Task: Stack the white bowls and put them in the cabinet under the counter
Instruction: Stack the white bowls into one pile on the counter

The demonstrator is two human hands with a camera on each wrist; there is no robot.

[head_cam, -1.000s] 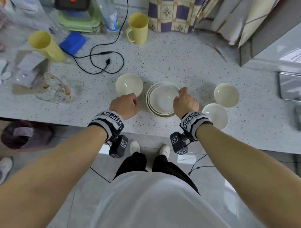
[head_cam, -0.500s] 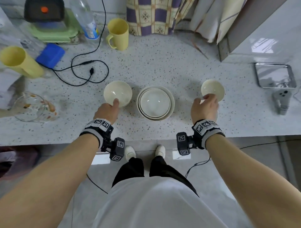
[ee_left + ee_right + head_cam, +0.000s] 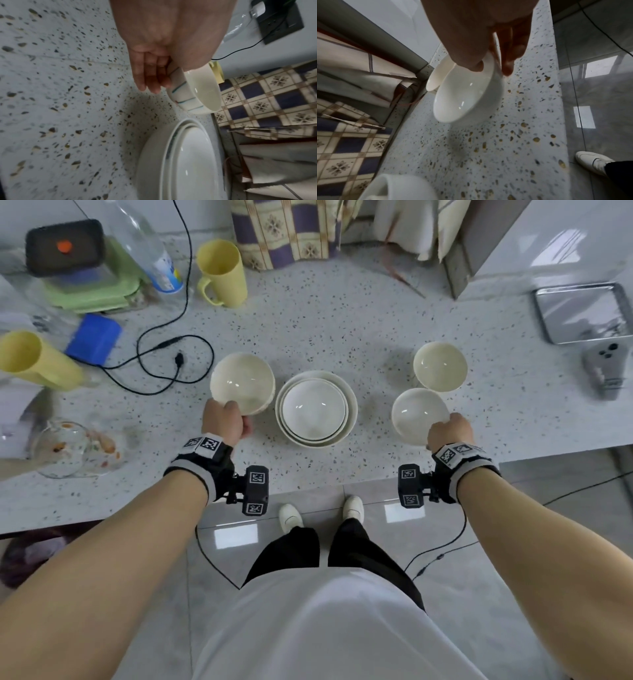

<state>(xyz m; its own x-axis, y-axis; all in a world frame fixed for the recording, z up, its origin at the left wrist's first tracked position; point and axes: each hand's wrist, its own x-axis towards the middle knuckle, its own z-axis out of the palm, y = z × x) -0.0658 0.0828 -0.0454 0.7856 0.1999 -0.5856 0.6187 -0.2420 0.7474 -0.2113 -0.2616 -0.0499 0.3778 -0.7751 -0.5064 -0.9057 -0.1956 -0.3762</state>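
1. My left hand (image 3: pixel 223 422) pinches the near rim of the striped bowl (image 3: pixel 242 383): thumb inside, fingers (image 3: pixel 150 79) curled under the outer wall. Wrist view shows it tilted and clear of the speckled counter (image 3: pixel 325 313)
2. My right hand (image 3: pixel 449 430) grips the plain white bowl (image 3: pixel 420 415) the same way, thumb over the rim, fingers (image 3: pixel 510 54) down the outside. It's tilted, off the counter
3. Nested stack of bowls (image 3: pixel 315 409) sits on the counter between my hands, just right of the striped bowl, not touching it
4. Fourth small bowl (image 3: pixel 440 366) stands on the counter just behind the one in my right hand; can't tell if they touch
5. Cabinet not visible
6. Clutter at left: yellow mug (image 3: pixel 222 272), black cable (image 3: pixel 161 347), blue box (image 3: pixel 94 339)
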